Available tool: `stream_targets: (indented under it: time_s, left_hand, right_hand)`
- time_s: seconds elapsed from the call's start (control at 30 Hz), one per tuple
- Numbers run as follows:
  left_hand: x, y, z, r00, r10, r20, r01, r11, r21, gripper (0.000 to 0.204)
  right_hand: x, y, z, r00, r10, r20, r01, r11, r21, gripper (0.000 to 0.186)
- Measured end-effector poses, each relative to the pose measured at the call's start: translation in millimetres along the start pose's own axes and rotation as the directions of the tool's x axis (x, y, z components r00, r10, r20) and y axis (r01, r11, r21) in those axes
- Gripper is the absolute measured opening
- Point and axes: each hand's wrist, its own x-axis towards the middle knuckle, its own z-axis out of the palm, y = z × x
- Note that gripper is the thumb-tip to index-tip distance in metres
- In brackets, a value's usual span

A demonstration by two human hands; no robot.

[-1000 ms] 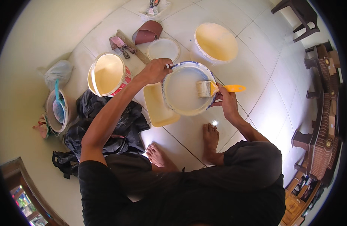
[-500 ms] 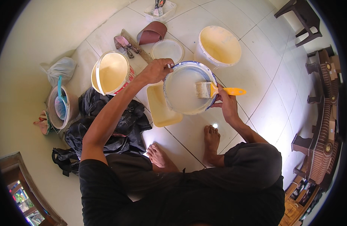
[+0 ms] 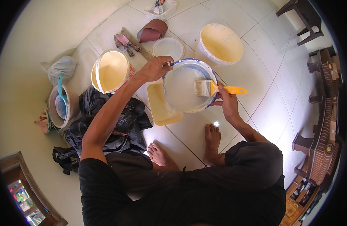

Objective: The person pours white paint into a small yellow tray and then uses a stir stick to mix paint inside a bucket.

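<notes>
A bucket (image 3: 181,88) with a blue, paint-spattered rim and a pale whitish inside is held between my hands, over one side of a shallow cream-yellow tray (image 3: 158,109). My left hand (image 3: 157,68) is closed on the rim at the far left. On the right side, my right hand (image 3: 227,102) grips the rim with its fingers curled round. A paintbrush (image 3: 202,88) lies across that rim, its pale bristles inside the bucket. Its yellow handle sticks out over my right hand; whether the fingers also pin it, I cannot tell.
Beyond stand a cream tub (image 3: 220,44), a round lid (image 3: 168,49) and a handled bucket (image 3: 111,71). Scrapers (image 3: 127,44), rolled brown sandpaper (image 3: 152,31) and black plastic sheeting (image 3: 109,113) lie at left. Wooden furniture (image 3: 324,105) lines the right.
</notes>
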Motion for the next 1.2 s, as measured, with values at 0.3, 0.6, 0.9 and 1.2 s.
stream_targets:
  time_s: [0.3, 0.6, 0.9, 1.2]
  left_hand:
    - [14.5, -0.7, 6.1, 1.0, 0.012, 0.013, -0.013, 0.996, 0.087, 0.021]
    - [40.8, 0.9, 33.3, 0.998, -0.007, -0.069, 0.022, 0.974, 0.224, 0.026]
    - [60.2, -14.3, 79.4, 0.997, -0.013, -0.076, 0.038, 0.94, 0.339, 0.025]
    - [74.1, -42.8, 106.9, 0.997, -0.078, 0.009, 0.07, 0.931, 0.358, 0.031]
  right_hand:
    - [6.9, -4.6, -10.5, 0.992, 0.12, 0.041, -0.122, 0.99, 0.068, 0.053]
    - [27.1, 25.8, -38.5, 0.979, 0.201, 0.022, -0.202, 0.969, 0.14, 0.052]
    - [46.9, 58.7, -69.5, 0.975, 0.221, 0.028, -0.223, 0.968, 0.115, 0.049]
    - [54.7, 93.3, -76.6, 0.971, 0.238, 0.023, -0.239, 0.962, 0.136, 0.044]
